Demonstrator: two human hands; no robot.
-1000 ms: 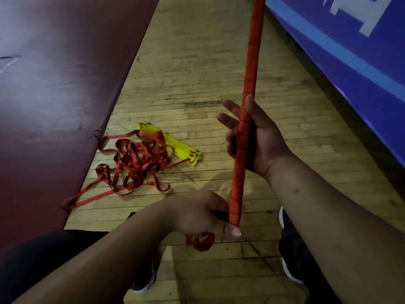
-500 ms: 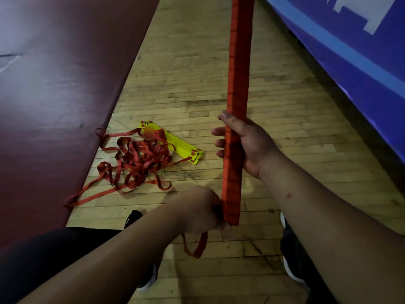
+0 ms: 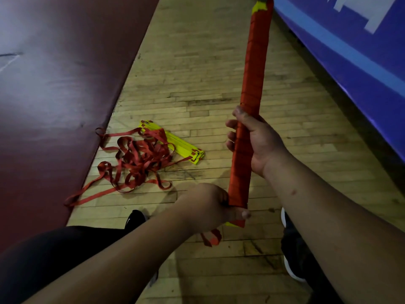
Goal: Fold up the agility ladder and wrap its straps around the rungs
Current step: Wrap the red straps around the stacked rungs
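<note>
Holding a strap-wrapped agility ladder bundle nearly upright with both hands.

Gripping the bundle's middle with the right hand, fingers curled round the red wrapping; clamping its lower end with the left hand, thumb pressing across the front, letting a short strap tail dangle just below that hand. Leaving a second stack of yellow rungs on the wooden floor, beyond and left of the left hand, with loose red straps tangling over it and trailing toward a maroon mat.

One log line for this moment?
wrapped ladder bundle: upright | right hand: grips middle | left hand: grips bottom | second ladder: unwrapped, floor
</note>
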